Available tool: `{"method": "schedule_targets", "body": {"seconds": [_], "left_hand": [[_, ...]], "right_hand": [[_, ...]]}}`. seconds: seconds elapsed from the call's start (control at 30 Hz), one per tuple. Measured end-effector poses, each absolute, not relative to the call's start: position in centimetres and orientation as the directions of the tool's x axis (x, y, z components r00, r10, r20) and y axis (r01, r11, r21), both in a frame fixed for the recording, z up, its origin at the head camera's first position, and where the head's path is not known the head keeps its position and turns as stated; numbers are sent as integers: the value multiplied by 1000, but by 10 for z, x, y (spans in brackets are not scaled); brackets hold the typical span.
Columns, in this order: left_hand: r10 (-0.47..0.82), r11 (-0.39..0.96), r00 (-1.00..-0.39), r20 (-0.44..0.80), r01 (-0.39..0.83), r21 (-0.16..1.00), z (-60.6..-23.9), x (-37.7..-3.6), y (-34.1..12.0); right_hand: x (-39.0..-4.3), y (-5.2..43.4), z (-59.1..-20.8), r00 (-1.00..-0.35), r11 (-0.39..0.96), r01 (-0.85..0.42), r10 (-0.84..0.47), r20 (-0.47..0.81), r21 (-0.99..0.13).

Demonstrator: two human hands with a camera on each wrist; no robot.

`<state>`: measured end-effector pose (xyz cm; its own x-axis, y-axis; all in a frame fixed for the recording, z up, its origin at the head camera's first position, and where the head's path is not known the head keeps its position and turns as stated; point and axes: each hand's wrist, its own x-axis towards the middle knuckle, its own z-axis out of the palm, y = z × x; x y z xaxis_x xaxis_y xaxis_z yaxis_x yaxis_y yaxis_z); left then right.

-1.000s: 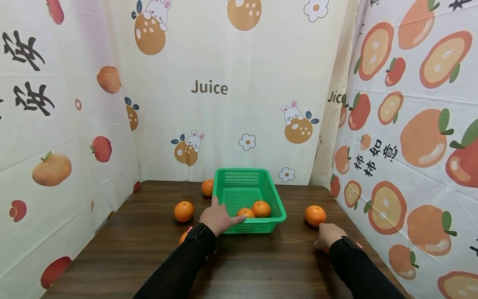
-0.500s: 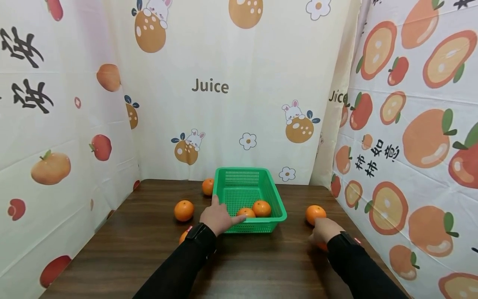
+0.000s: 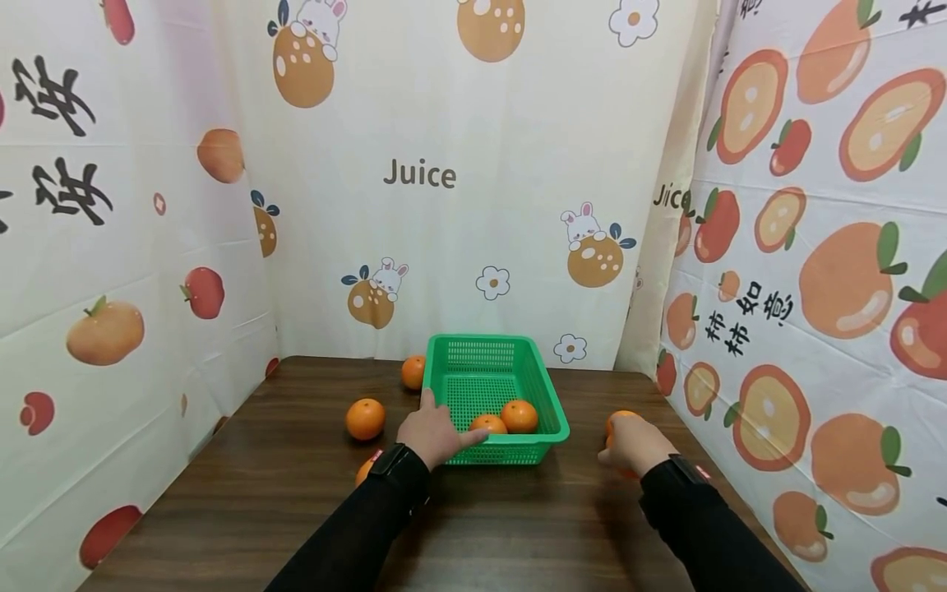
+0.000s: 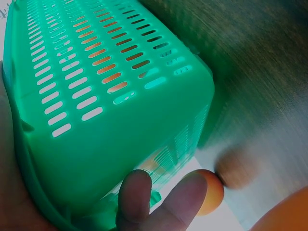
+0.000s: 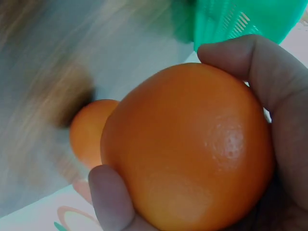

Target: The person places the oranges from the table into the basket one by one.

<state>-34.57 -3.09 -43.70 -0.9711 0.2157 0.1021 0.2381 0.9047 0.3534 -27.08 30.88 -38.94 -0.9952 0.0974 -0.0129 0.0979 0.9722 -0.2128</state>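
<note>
In the head view, a green plastic basket [image 3: 491,448] stands near the back of the table with two oranges inside, one at the front [image 3: 488,424] and one beside it [image 3: 520,417]. My left hand [image 3: 431,433] rests on its front-left corner, thumb along the front rim and fingers extended down the left side. To the right of the basket, my right hand [image 3: 638,446] grips an orange [image 5: 187,149] between thumb and fingers, filling the right wrist view. Another orange [image 5: 91,132] sits just beyond it, partly hidden by the hand in the head view.
Left of the basket are more oranges: one at the back [image 3: 413,372], one farther left [image 3: 366,419], and one [image 3: 366,469] partly covered by my left wrist. Printed curtains [image 3: 444,247] enclose the brown wooden table [image 3: 518,526] at the back and sides.
My right hand has moved slightly left and away from me with the gripped orange, now covering more of the orange behind it. The left hand and basket stay put.
</note>
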Motion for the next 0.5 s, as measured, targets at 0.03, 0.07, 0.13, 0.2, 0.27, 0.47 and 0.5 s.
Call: {"method": "schedule_targets", "body": {"seconds": [0.03,0.07,0.13,0.2,0.27,0.47,0.5], "left_hand": [[216,903,-971,105,240,356,-437,-345,-31],[216,902,-971,107,240,358,-437,-345,-31],[216,902,-970,107,241,358,-437,-345,-31],[218,900,-970,107,242,362,-438,-346,-31],[217,900,-971,104,240,363,-439,-347,-31],[215,901,-971,100,237,364,-442,-350,-31],[215,901,-971,102,238,362,-442,-351,-31]], "right_hand": [[-271,307,-387,-995,971,97,97,-10,-219],[-271,306,-385,-995,970,100,101,-10,-221],[-272,304,-382,-994,971,104,104,-11,-215],[-274,303,-381,-994,970,113,112,-15,-214],[-277,303,-381,-992,970,122,121,-19,-211],[-282,299,-377,-990,965,137,140,-1,-226],[-282,298,-376,-990,965,135,141,8,-227]]}}
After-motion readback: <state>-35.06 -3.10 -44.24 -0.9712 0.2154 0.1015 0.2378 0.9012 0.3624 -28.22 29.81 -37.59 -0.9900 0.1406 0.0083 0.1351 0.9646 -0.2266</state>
